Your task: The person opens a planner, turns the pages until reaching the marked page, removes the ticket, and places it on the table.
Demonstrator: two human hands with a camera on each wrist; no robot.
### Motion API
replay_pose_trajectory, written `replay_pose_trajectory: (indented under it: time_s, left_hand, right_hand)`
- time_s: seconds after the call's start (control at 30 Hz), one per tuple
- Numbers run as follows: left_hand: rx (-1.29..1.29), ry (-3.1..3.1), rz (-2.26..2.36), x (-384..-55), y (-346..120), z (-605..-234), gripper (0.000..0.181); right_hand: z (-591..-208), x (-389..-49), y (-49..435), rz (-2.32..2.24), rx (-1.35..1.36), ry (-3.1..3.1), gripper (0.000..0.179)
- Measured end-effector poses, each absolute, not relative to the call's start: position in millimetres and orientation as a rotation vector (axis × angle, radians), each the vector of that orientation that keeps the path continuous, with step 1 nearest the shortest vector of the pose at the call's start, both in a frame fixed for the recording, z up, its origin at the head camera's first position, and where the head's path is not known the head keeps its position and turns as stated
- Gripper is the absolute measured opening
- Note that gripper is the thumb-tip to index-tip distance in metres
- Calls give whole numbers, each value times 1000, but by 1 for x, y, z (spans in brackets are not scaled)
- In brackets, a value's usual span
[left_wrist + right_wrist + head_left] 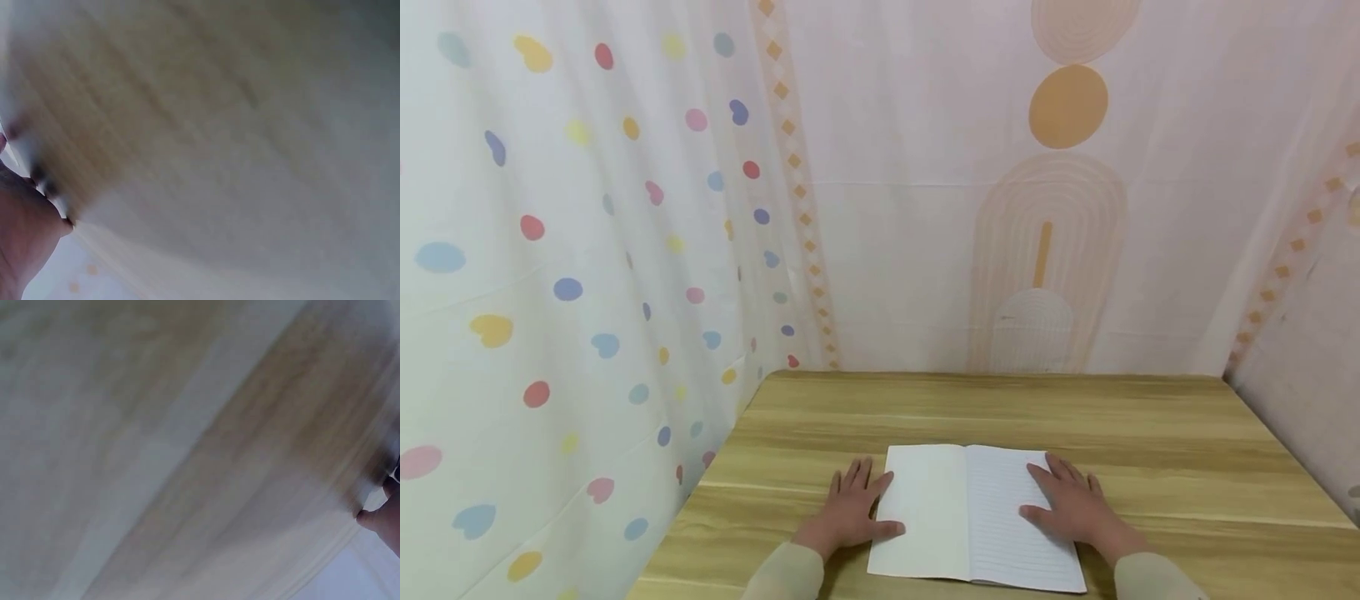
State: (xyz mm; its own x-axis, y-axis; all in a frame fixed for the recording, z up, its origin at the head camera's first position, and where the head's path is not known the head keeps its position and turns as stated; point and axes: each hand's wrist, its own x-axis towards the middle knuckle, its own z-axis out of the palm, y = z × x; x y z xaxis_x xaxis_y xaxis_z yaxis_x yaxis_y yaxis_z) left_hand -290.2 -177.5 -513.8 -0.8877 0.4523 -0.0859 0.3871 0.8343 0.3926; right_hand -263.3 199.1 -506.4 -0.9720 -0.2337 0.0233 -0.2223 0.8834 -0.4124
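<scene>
An open notebook point(928, 512) lies flat on the wooden table, its left page plain cream and its right page white with ruled lines. My left hand point(850, 508) rests at the notebook's left edge, fingers spread on the wood and the thumb over the page. At the opposite edge my right hand point(1071, 504) lies with thumb and index finger on the ruled page and the other fingers past its border. In the left wrist view part of the left hand point(28, 231) shows at the left; the right wrist view catches the right hand point(384, 519) at its edge.
The wooden table point(1000, 408) reaches back to a pale curtain point(895, 250) with arch and diamond prints. A white curtain with coloured dots point(587, 333) hangs along the left side, and another pale cloth point(1315, 375) borders the right.
</scene>
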Motion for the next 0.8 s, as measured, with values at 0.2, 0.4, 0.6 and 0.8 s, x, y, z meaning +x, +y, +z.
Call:
replay_pose_trajectory:
  time_s: [0.2, 0.4, 0.6, 0.8]
  left_hand:
    - [638, 2832, 588, -293, -180, -517, 96]
    - [664, 2817, 622, -298, -181, -514, 94]
    - [642, 2813, 599, -297, -182, -511, 97]
    - [623, 2780, 593, -292, -181, -511, 99]
  right_hand:
    - [-506, -271, 199, -686, -247, 3018, 79]
    - [-501, -278, 205, -665, -186, 3015, 91]
    - [-501, -282, 204, -643, -195, 2989, 95]
    - [-502, -278, 203, -613, -198, 2989, 93]
